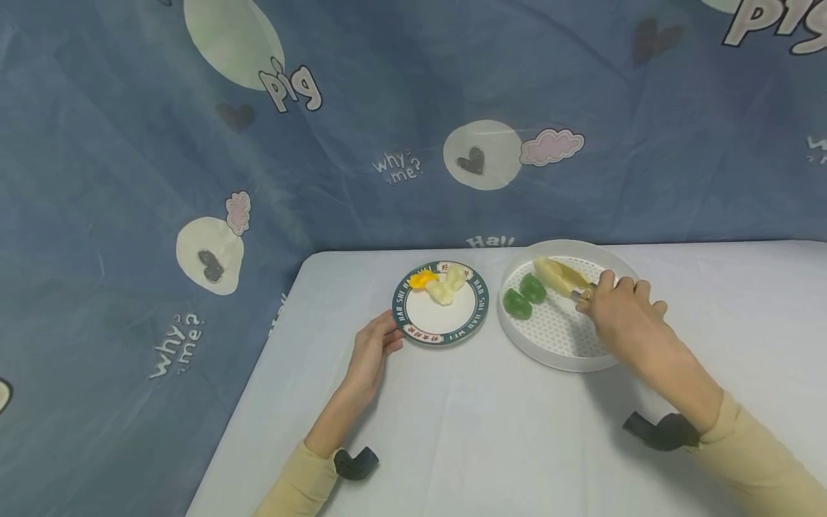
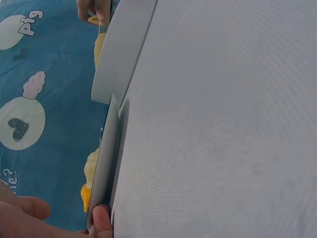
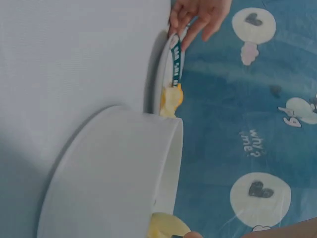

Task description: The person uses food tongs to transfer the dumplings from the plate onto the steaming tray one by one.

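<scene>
A left hand (image 1: 372,350) is gripping a plate (image 1: 436,317); a right hand (image 1: 627,316) is holding a grey tool (image 1: 578,295) at a pale yellow piece (image 1: 554,276) in a round tray (image 1: 549,357).
Only the head view is showing two green pieces (image 1: 533,289) beside it. The plate is reading "HAO SHI", the blue backdrop (image 1: 375,93) "pig".

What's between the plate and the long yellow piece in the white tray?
The white tray's rim and two green pieces inside it lie between the plate and the long yellow piece; the head view shows this.
</scene>
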`<state>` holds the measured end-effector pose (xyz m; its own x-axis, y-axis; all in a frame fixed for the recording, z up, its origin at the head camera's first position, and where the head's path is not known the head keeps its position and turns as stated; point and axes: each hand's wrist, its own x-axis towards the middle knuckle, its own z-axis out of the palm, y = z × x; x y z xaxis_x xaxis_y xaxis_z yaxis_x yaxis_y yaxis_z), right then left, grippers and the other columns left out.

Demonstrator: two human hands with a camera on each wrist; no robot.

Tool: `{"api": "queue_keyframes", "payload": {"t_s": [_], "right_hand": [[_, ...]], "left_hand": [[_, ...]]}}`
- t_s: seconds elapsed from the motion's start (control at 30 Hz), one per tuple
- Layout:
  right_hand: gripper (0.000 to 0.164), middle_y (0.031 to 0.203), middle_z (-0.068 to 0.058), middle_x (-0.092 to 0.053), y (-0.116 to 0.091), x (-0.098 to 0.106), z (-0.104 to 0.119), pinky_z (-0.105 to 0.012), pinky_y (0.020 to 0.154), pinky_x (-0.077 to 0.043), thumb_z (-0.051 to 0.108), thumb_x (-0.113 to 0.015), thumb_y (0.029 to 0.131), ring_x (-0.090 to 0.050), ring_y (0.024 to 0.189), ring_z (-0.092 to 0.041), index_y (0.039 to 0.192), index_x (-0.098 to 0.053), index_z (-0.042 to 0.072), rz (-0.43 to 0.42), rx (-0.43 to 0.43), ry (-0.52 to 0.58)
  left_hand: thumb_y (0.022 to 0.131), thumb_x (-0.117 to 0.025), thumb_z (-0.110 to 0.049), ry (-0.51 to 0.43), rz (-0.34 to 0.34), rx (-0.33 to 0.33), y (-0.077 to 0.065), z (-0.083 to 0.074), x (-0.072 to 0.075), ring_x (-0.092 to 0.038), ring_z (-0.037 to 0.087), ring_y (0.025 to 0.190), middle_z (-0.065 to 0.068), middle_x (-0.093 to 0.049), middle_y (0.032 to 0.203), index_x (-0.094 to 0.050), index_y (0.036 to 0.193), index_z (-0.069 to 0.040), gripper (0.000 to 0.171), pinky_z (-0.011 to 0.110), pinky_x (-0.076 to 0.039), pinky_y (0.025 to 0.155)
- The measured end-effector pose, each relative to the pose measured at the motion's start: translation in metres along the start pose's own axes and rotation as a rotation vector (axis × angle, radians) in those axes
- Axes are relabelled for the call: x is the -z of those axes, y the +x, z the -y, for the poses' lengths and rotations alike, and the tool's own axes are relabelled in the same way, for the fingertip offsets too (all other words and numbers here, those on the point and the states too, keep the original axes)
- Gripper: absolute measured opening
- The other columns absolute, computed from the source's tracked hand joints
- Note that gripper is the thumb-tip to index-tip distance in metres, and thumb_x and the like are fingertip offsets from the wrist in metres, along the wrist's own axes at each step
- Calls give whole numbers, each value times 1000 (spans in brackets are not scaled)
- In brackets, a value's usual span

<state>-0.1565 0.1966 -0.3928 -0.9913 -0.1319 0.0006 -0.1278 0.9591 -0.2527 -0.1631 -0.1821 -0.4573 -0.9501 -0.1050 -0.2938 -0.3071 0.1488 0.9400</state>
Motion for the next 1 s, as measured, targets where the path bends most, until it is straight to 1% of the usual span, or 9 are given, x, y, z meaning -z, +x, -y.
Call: {"api": "queue_keyframes", "payload": {"t_s": [0.17,0.23,0.37,0.5,0.7,0.9,1.0], "right_hand": [[42,83,-32,-49,2,-3,-1,-65,60,-49,24,-57,112,-53,87,-56,99,-41,-12,22,0,-13],[42,82,-31,-49,2,-4,-2,-66,60,-50,24,-57,112,-53,87,-56,98,-41,-12,26,-2,-20],[42,82,-32,-49,3,-5,-2,-70,63,-51,24,-57,112,-54,89,-59,96,-42,-12,36,-12,-26],[42,83,-33,-49,4,-7,-3,-73,65,-51,24,-57,112,-54,92,-61,97,-42,-12,42,-24,-20],[42,86,-34,-49,5,-8,-3,-74,68,-51,25,-56,112,-53,94,-62,100,-43,-13,61,-33,-15],[47,89,-35,-49,5,-8,-4,-78,73,-50,27,-56,112,-52,100,-66,105,-44,-18,67,-51,-7],[48,88,-34,-49,4,-9,-4,-81,75,-49,27,-56,112,-52,100,-65,104,-44,-18,69,-54,-9]], "left_hand": [[111,-46,-29,2,-4,9,0,1,0,-60,18,121,14,-59,139,-40,163,-1,59,23,-59,107],[111,-45,-29,14,-3,11,0,2,0,-60,18,122,13,-59,138,-40,164,-2,59,25,-58,110],[111,-45,-32,42,-5,7,-1,2,0,-59,20,125,12,-59,137,-40,164,-4,60,32,-56,117],[111,-45,-32,38,-6,0,-1,1,1,-59,21,125,12,-59,136,-40,164,-3,60,36,-55,119],[112,-44,-32,26,-3,-4,-1,1,1,-59,19,125,11,-59,136,-40,164,-3,59,33,-55,117],[111,-45,-31,18,-6,0,-1,1,2,-60,19,124,11,-59,137,-41,163,-3,59,29,-57,114],[111,-45,-30,11,-4,2,-1,1,2,-60,18,123,11,-59,136,-41,163,-3,59,27,-57,112]]}}
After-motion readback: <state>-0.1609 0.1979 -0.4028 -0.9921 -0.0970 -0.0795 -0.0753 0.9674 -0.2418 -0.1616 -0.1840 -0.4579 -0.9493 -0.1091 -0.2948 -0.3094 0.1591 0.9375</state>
